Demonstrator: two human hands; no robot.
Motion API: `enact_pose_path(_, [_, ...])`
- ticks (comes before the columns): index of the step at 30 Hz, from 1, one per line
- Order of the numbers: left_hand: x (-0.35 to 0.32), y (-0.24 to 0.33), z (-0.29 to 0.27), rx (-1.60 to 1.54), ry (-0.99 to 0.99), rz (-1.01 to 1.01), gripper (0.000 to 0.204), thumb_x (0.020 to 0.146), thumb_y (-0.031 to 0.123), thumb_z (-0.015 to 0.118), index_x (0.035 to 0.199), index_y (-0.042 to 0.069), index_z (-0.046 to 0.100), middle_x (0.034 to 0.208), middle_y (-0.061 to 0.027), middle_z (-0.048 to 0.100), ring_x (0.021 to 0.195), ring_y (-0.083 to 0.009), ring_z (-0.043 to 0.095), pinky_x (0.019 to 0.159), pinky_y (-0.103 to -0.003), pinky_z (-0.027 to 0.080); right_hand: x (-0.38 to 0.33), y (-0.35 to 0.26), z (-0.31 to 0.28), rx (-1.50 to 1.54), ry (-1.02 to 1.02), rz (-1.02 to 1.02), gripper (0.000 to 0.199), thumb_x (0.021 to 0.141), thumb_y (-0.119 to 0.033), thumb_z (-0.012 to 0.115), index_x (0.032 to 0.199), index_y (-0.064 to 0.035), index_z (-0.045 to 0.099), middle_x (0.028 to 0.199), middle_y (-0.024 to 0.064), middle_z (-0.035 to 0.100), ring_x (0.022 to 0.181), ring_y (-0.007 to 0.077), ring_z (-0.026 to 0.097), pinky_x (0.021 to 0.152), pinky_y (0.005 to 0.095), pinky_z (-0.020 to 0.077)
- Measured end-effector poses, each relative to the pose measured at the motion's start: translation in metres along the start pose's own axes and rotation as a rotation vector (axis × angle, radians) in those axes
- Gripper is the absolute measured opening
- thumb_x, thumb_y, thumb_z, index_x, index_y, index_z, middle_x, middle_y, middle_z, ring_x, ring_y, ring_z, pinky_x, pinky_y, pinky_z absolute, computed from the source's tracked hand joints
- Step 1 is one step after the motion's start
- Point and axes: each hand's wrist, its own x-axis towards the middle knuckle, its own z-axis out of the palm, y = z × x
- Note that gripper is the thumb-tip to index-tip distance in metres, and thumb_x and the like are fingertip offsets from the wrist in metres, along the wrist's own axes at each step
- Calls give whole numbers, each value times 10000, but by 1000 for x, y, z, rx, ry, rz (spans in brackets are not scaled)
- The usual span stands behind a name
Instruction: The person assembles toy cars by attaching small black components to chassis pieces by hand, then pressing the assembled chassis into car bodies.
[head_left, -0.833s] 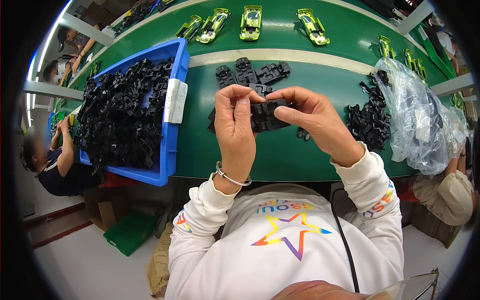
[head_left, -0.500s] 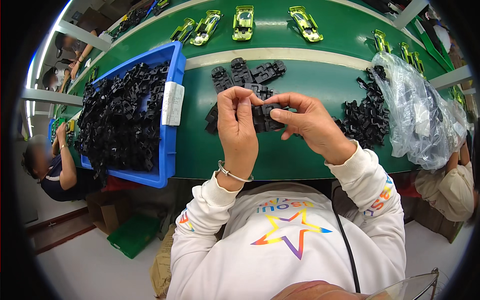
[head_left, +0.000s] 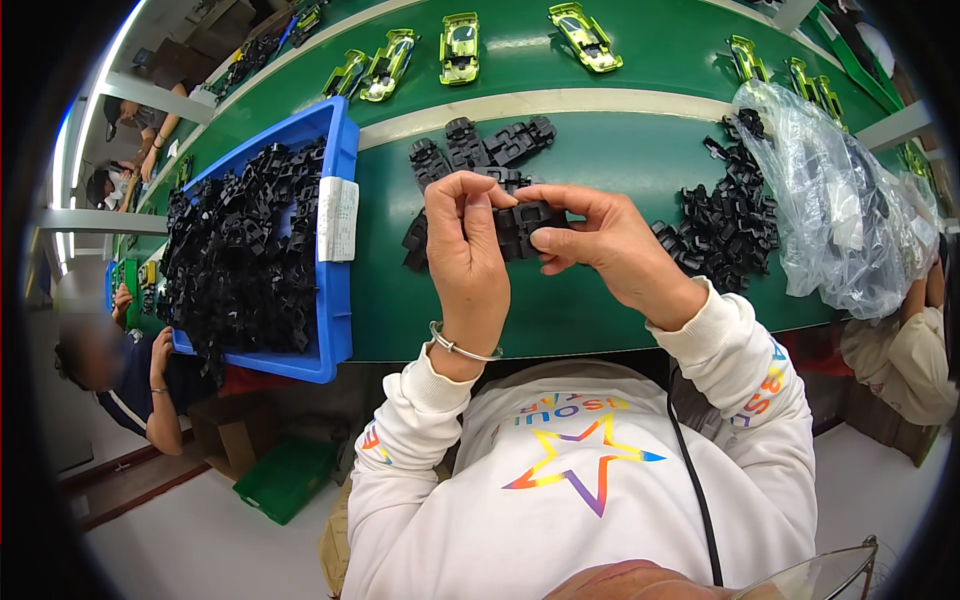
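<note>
Between my hands, over the near side of the green table, is a black plastic toy-car chassis part (head_left: 527, 224). My right hand (head_left: 612, 243) pinches its right end with the thumb in front and the fingers behind. My left hand (head_left: 467, 246), a bracelet on its wrist, is closed at the part's left end, thumb and index finger bent together; its other fingers are mostly hidden. Just beyond, several similar black chassis parts (head_left: 466, 144) lie grouped on the table, some partly covered by my hands.
A blue crate (head_left: 338, 285) heaped with black parts stands at left. Loose black parts (head_left: 728, 225) lie at right beside a clear plastic bag (head_left: 835, 210). Past a pale rail (head_left: 560, 103), yellow-green toy car bodies (head_left: 460, 48) sit on a green surface. Other people sit at both sides.
The black part between my hands is tilted a little differently and shows more of its face. My hands stay close together. At left, a co-worker has leaned and brought a hand near the crate.
</note>
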Motion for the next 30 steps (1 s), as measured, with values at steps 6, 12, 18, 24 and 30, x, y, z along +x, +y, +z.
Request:
enact_pose_path(6, [2,-1,-1,-40,6,-28,78,1053,79,451,1062,43,520,907,-38,585,848,-95,538,804,-242,454,2,-3,-8,83,-67,10,413,932,-155,676,1320,-30,607,1115,40,659,884,92,639,785,268,570])
enact_pose_path(12, [1,1,0,-21,0,-8,79,1047,87,471,1070,42,533,899,-44,604,838,-92,555,805,-235,465,5,1,-3,23,-8,-40,366,950,-184,666,1280,-31,626,1127,35,653,940,99,637,813,281,570])
enact_pose_path(18, [13,3,6,47,-101,-106,114,1039,109,485,1110,38,538,898,-45,597,853,-109,573,796,-249,467,12,3,-18,69,-10,7,327,961,-168,653,1259,-37,622,1122,26,650,954,87,631,785,279,580])
enact_pose_path(24, [115,-13,-7,389,-259,-93,312,979,277,549,1127,8,605,997,-178,660,933,-327,644,830,-387,499,27,-29,-70,72,96,-24,285,965,-166,651,1224,-49,626,1050,0,646,885,64,616,748,237,555])
enact_pose_path(30, [292,-98,-131,1255,-10,-141,614,823,377,684,1332,57,558,1284,-218,615,1177,-376,592,1002,-406,471,22,-40,-127,-379,328,-145,165,902,-119,692,1015,1,700,884,-26,660,823,53,569,770,208,446])
